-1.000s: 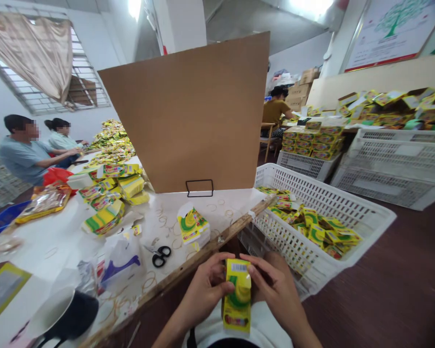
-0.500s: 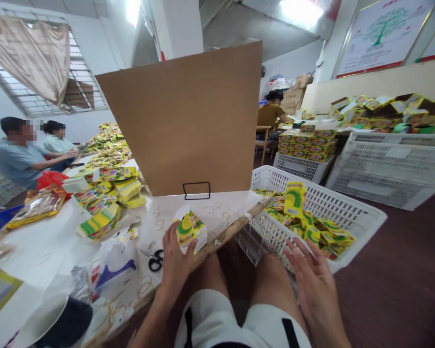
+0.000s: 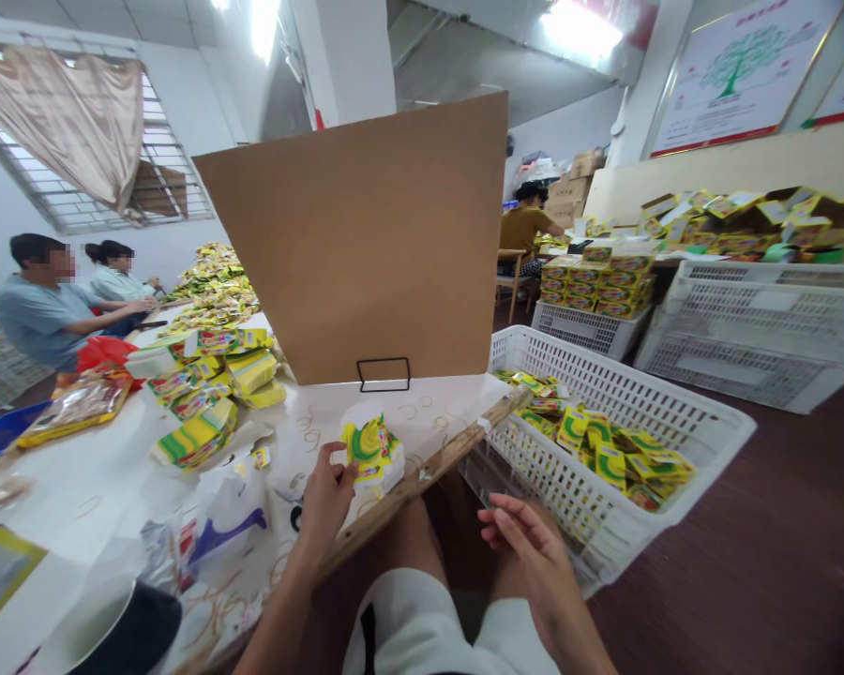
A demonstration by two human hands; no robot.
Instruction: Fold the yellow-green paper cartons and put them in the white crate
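- Hidden behind the upright cardboard sheet (image 3: 366, 244): most of the far end of the table (image 3: 105, 469).
- Cut off at the bottom edge: both forearms, also the dark round object (image 3: 123, 628) at lower left.
- Partly covered by the left hand (image 3: 327, 497): black scissors (image 3: 295, 516), only a sliver showing by the wrist.
- Too small and blurred to read: all print on the yellow-green packets; brand not legible. Wall poster (image 3: 735, 70) with a green tree, its characters too small to make out.
- Left hand reaching forward over the table edge, thumb and fingertips closed on the near side of a small stack of flat packets (image 3: 372, 450), which rests on white paper just behind the wooden edge strip (image 3: 422, 478).
- Right hand (image 3: 527, 548) low above the lap, palm turned inward, fingers loosely spread and slightly curled, holding nothing; just short of the near wall of the white basket (image 3: 682, 398).
- Inside that basket: loose folded packets (image 3: 605, 450) scattered across the bottom.
- Left of the stack: heaps of more packets (image 3: 203, 384), rubber bands (image 3: 309, 431) strewn on the tabletop, a crumpled white bag (image 3: 229, 511).
- Far left: two seated people (image 3: 56, 295) at the same table, arms on it.
- Far back: another person (image 3: 527, 220) on a chair, half hidden by the cardboard.
- Right background: stacked cartons (image 3: 605, 277) on empty white crates (image 3: 760, 319).
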